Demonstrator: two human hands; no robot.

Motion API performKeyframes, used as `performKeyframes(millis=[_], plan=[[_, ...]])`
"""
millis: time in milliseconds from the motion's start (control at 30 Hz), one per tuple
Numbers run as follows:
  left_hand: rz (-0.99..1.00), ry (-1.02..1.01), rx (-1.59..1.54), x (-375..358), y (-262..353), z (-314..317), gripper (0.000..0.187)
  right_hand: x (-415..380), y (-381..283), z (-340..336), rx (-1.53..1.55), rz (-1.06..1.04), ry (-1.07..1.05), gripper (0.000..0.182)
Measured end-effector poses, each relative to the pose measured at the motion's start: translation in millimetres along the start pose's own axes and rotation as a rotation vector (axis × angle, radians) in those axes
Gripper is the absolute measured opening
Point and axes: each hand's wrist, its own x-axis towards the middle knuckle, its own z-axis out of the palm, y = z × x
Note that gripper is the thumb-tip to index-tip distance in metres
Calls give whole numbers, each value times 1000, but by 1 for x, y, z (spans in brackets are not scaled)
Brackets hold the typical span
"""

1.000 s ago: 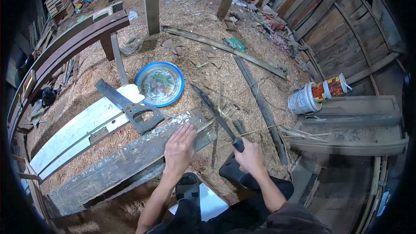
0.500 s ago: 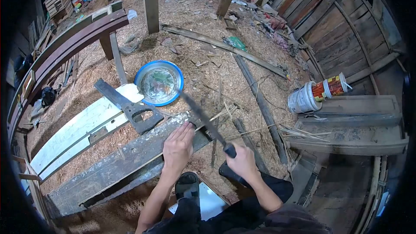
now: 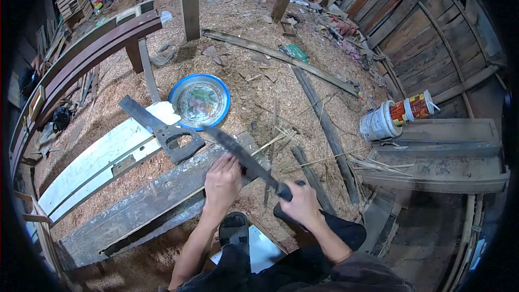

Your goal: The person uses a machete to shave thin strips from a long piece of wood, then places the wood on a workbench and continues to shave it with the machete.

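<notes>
My right hand (image 3: 301, 203) is wrapped round the black handle of a machete (image 3: 243, 154). Its long dark blade slants up and left, passing over the end of a weathered plank (image 3: 135, 212) and the fingertips of my left hand in this view. On that plank, my left hand (image 3: 223, 184) presses down with its fingers together, over a thin wooden strip (image 3: 268, 144) that sticks out on the far side. The fingertips are partly hidden by the blade. A handsaw (image 3: 181, 143) lies left of my hands, across a white-painted board (image 3: 100, 157).
A blue-rimmed basin (image 3: 172, 97) stands on the shavings beyond the plank. To the right are stacked buckets (image 3: 378, 123), a wooden trough (image 3: 432, 185) and loose thin sticks (image 3: 381, 166). Dark timbers (image 3: 327, 130) cross the floor; a post (image 3: 189, 5) rises behind.
The machete has swung down and left, its blade now lower over the plank end by my left hand. My left hand stays in almost the same place.
</notes>
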Motion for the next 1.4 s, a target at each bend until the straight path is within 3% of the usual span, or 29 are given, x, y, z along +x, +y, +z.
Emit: performKeyframes(millis=[167, 333, 567, 967, 1200, 1300, 1400], plan=[[56, 40, -12, -1, -4, 4, 25, 19, -7, -16, 42, 181, 1, 24], [36, 41, -29, 3, -1, 4, 21, 0, -3, 2, -35, 6, 25, 26], [57, 50, -3, 3, 0, 1, 19, 3, -12, 10, 18, 140, 9, 26], [57, 44, 68, 1, -3, 2, 24, -1, -12, 1, -32, 43, 14, 24], [61, 78, 21, 3, -3, 3, 23, -8, -8, 5, 20, 155, 26, 25], [59, 64, 2, 1, -6, 2, 23, -12, -10, -1, -55, 62, -22, 23], [-17, -88, 58, -5, -8, 4, 23, -12, -2, 1, -15, 74, -36, 23]])
